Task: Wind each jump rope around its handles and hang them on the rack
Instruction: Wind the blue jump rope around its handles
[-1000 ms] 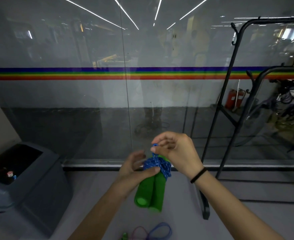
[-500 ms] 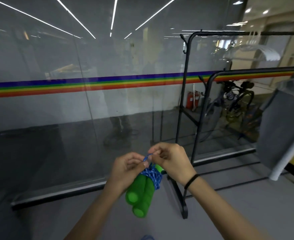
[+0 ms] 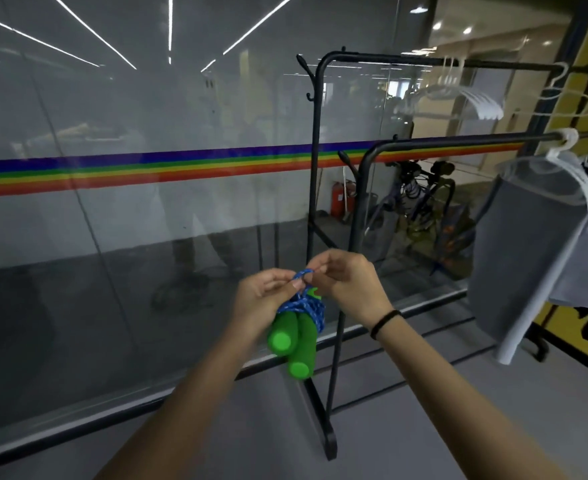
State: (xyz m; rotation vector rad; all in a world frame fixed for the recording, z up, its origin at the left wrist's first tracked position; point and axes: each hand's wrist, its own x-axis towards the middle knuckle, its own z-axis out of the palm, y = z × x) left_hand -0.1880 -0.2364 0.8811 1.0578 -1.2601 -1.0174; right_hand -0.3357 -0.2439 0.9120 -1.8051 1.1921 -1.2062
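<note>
In front of a glass wall (image 3: 112, 237) with a rainbow stripe (image 3: 147, 171), about mid-frame.

Left hand (image 3: 261, 299) is wrapped round the upper part of the jump rope (image 3: 301, 323) bundle, with the thumb pressing on the windings.

Two green handles (image 3: 280, 337) lie side by side, butt ends pointing down and toward the camera. They look like foam: light, slightly squashy, good friction.

Blue speckled cord (image 3: 315, 310) is coiled tight round their top half. It is braided, soft and limp, and likely to spring loose if the tail isn't tucked.

Right hand (image 3: 351, 289) sits just right of the bundle, fingertips pinching a small loop (image 3: 303, 273) of cord above the coils. This reads as securing the end. Black band (image 3: 386, 320) on that wrist.

Best hold, by my judgement: squeeze both handles together below the coils and keep a thumb on the last turn.

Further right, well apart from the hands, stands a black rack (image 3: 315, 168) with a small hook (image 3: 309, 96) on its post. The loop could hang there.

Farther right again, white hangers (image 3: 472, 98) and a grey garment (image 3: 528, 254) hang on the rails.
</note>
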